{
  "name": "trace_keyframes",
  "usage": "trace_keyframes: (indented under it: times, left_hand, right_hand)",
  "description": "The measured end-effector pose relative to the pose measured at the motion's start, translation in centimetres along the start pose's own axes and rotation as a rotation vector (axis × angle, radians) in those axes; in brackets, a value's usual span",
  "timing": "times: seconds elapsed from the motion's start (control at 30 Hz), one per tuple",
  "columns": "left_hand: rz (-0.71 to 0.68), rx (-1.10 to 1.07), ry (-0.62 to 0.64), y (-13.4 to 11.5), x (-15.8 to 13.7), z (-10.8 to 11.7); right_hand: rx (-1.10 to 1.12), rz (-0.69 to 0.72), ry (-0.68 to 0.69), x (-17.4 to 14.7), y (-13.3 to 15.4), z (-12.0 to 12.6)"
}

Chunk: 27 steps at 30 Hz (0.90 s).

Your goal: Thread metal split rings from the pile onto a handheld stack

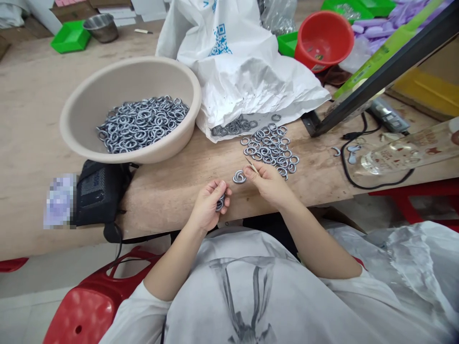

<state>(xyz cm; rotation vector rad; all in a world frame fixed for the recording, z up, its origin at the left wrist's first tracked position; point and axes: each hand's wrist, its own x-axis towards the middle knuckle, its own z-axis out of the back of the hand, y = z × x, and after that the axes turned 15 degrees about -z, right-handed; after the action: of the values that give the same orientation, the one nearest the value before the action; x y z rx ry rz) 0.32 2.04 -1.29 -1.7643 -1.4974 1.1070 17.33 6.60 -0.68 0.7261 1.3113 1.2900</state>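
Note:
My left hand (211, 203) is closed round a few grey metal rings (220, 203), partly hidden by the fingers. Between the thumb and fingers of my right hand (267, 181) is a thin, pointed wooden stick (252, 166). A small stack of rings (239, 177) lies on the wooden table just left of that hand. Beyond my right hand spreads a loose pile of rings (267, 145). More rings (234, 126) lie at the mouth of a white woven sack (247, 81). To the left, a large beige basin (131, 156) holds a heap of similar rings (147, 123).
A black bag-like object (96, 191) sits by the table's front edge at left. At right are a dark metal bar (380, 67), a black cable (349, 174) and a clear bottle (401, 150). A red bowl (324, 40) stands behind. Below left is a red stool (82, 306).

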Motion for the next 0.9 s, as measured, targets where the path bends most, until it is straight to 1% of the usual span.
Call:
trace_keyframes:
  times: [0.07, 0.1, 0.13, 0.17, 0.23, 0.33, 0.37, 0.4, 0.47, 0.53, 0.6, 0.7, 0.9]
  left_hand:
    - [-0.047, 0.057, 0.035, 0.6, 0.0, -0.3]
    - [-0.066, 0.081, 0.058, 0.9, 0.0, -0.5]
    - [-0.083, 0.103, 0.078, 1.2, -0.1, -0.6]
    - [-0.099, 0.123, 0.094, 1.3, -0.2, -0.7]
    - [-0.131, 0.163, 0.115, 1.5, -0.4, -0.7]
    - [-0.150, 0.194, 0.128, 1.0, -0.6, -0.5]
    - [-0.146, 0.189, 0.131, 0.8, -0.7, -0.4]
    - [-0.138, 0.176, 0.134, 0.5, -0.7, -0.4]
    - [-0.116, 0.141, 0.146, 0.0, -0.8, -0.3]
    - [-0.090, 0.109, 0.164, -0.4, -0.8, -0.2]
    - [-0.063, 0.089, 0.182, -0.7, -0.9, -0.2]
    - [-0.033, 0.097, 0.199, -1.0, -1.0, -0.1]
    - [0.021, 0.116, 0.241, -1.0, -1.1, -0.1]
  right_hand:
    - [0.249, -0.082, 0.217, -0.8, 0.0, -1.5]
    - [0.316, -0.124, 0.272, -1.1, -0.1, -2.3]
    - [0.345, -0.155, 0.284, -1.5, -0.3, -3.1]
    - [0.345, -0.167, 0.258, -1.8, -0.5, -3.7]
    - [0.281, -0.132, 0.138, -2.1, -1.0, -4.6]
    - [0.137, 0.026, -0.078, -2.2, -1.4, -4.5]
    - [0.103, 0.085, -0.139, -2.2, -1.3, -4.1]
    - [0.064, 0.143, -0.168, -2.2, -1.1, -3.6]
    - [-0.058, 0.268, -0.135, -2.4, -0.6, -2.5]
    - [-0.225, 0.381, -0.038, -2.7, -0.1, -1.6]
    - [-0.353, 0.454, 0.017, -2.9, 0.3, -1.1]
    - [-0.429, 0.465, 0.039, -3.1, 0.5, -0.9]
    - [-0.473, 0.446, 0.030, -3.5, 0.6, -0.6]
